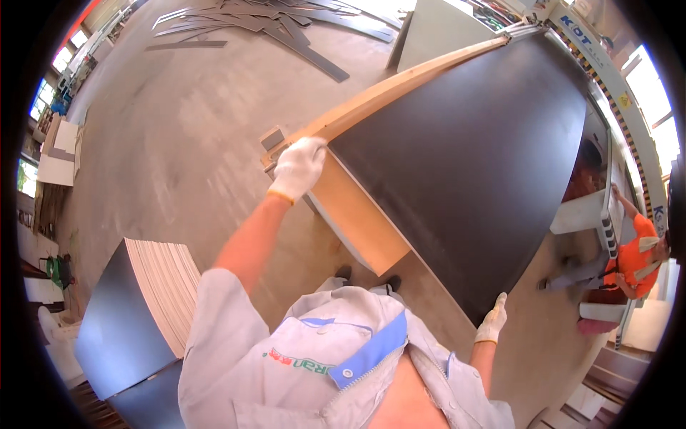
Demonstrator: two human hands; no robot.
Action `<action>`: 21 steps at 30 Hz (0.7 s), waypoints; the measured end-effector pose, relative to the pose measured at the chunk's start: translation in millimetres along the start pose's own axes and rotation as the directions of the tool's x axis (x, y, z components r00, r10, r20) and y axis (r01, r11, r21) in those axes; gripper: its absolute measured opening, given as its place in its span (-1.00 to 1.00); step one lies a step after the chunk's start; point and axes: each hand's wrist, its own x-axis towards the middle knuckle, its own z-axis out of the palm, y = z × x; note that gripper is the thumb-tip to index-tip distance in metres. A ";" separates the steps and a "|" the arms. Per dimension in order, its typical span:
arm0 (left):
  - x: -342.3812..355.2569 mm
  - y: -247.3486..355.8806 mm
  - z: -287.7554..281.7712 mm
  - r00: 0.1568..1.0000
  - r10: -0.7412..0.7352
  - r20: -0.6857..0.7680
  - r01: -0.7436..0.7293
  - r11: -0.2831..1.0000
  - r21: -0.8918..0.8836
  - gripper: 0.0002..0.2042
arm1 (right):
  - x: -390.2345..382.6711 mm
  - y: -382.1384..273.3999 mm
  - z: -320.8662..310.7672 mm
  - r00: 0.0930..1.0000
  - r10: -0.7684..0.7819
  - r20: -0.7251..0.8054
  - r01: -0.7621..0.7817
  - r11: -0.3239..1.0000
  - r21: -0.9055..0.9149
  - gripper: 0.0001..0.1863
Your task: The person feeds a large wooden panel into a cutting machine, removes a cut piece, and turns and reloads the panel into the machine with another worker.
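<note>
The large, dark-faced rectangular board with pale wooden edges [471,164] is held tilted between both gloved hands. The left hand [299,168] has its grip clenched over the upper corner; the right hand [491,322] grasps the lower corner, diagonally opposite. It looks stiff, heavy and smooth-faced, so edges and corners offer the surest hold. Below the left grip stands a stack of similar boards [153,314].

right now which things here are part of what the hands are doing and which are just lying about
In hand:
- large dark panel
- left hand, gripping its far corner
- right hand, at its near corner

Lying about:
- stack of boards
- offcut strips on the floor
</note>
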 end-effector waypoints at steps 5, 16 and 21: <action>76.2 38.1 21.5 0.923 -0.121 0.364 0.055 0.981 0.186 -0.49 | -0.5 -6.0 3.7 1.000 0.029 -0.006 -0.030 0.999 -0.016 -0.17; 130.7 34.0 50.8 0.808 -0.200 0.554 -0.005 0.938 0.346 -0.38 | 14.1 21.4 -7.5 0.999 0.037 0.015 -0.038 0.992 0.123 -0.26; 125.2 34.2 45.8 0.810 -0.195 0.553 0.014 0.949 0.314 -0.38 | 1.9 10.4 -1.5 0.997 0.069 -0.027 -0.066 0.994 0.090 -0.30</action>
